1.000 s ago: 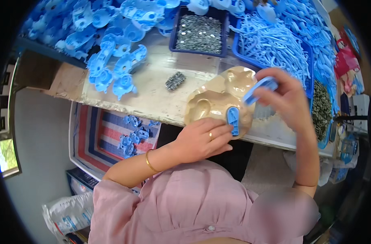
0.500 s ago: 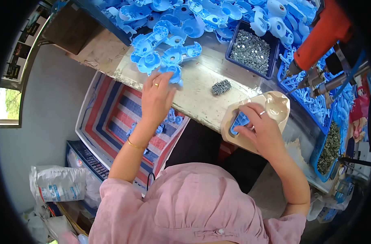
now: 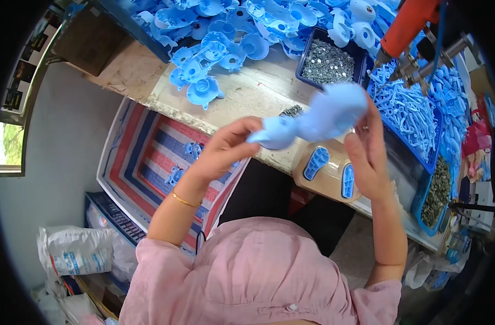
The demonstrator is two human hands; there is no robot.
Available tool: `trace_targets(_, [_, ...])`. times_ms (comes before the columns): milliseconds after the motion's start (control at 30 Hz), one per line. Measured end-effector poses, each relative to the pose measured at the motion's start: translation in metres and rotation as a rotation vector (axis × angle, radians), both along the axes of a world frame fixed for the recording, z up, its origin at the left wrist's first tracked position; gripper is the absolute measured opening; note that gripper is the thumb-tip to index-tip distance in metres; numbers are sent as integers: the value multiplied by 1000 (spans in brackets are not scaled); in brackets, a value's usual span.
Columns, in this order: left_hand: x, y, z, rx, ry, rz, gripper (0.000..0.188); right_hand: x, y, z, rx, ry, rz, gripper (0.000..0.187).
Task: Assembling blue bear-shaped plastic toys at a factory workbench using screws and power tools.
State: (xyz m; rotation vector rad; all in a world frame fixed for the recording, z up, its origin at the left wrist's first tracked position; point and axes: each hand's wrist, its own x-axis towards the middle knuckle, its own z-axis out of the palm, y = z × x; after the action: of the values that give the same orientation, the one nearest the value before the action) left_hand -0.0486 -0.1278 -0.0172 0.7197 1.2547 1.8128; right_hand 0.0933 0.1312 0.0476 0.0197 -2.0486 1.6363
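A light blue plastic shell (image 3: 318,116) is held up in the air above the table, blurred by motion. It is long and rounded, with a wide bulbous end at the upper right and a narrower end at the lower left. The left hand (image 3: 223,149) pinches the narrow end between fingers and thumb; the right hand (image 3: 366,154) has its fingers against the wide end.

Both hands, left hand (image 3: 220,149), right hand (image 3: 366,157), holding blurred blue plastic part (image 3: 318,116) above beige jig (image 3: 326,170), screw tray (image 3: 328,54) behind
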Motion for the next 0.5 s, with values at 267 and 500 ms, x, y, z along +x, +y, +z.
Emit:
trace_targets(267, [30, 64, 15, -136, 623, 137, 79, 68, 16, 48, 738, -51, -95, 38])
trace_targets(500, [42, 91, -3, -203, 1082, 24, 92, 57, -19, -29, 991, -344, -172, 39])
